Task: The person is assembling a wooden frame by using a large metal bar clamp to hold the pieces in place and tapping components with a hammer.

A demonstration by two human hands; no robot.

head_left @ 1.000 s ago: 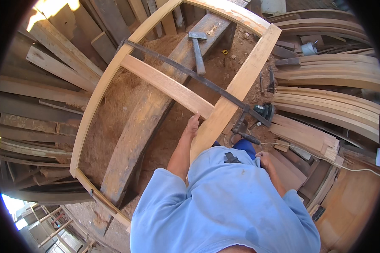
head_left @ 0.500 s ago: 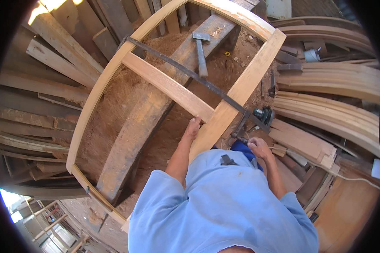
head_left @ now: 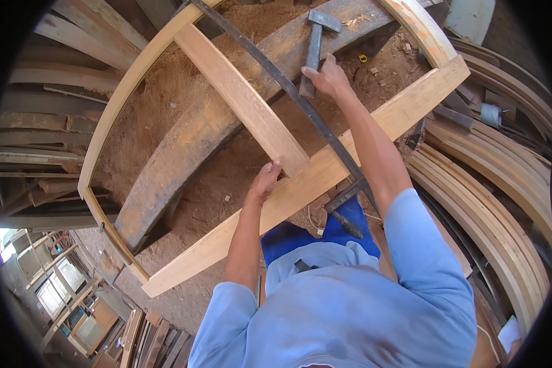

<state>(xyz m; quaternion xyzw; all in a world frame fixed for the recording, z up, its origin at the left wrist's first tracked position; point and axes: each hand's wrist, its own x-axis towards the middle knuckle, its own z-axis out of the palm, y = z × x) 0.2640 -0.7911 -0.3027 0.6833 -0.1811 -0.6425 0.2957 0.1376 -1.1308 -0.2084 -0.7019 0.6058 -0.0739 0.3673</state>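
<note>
A large curved wooden frame (head_left: 118, 104) lies before me, with a wide straight rail (head_left: 214, 245) on my side. My left hand (head_left: 264, 183) grips the end of the crosspiece (head_left: 242, 98) where it meets that rail, thumb on top. My right hand (head_left: 330, 78) reaches across the frame to a hammer (head_left: 313, 46). Its thumb lies over the handle and its other fingers are bent, partly hidden. The hammer's head rests on a thick old beam (head_left: 184, 153). A long dark bar clamp (head_left: 280, 80) spans the frame; its screw handle (head_left: 348, 225) hangs near my legs.
Curved timber pieces (head_left: 490, 214) are stacked at the right, beside a pale cup-like container (head_left: 490, 115). Boards (head_left: 55, 122) lean along the left. Sawdust covers the ground beneath the frame, with a small yellow item (head_left: 362, 58) on it.
My right hand has left the clamp's screw handle and moved up and forward to the hammer. My left hand stays at the crosspiece joint. The view has shifted and turned.
</note>
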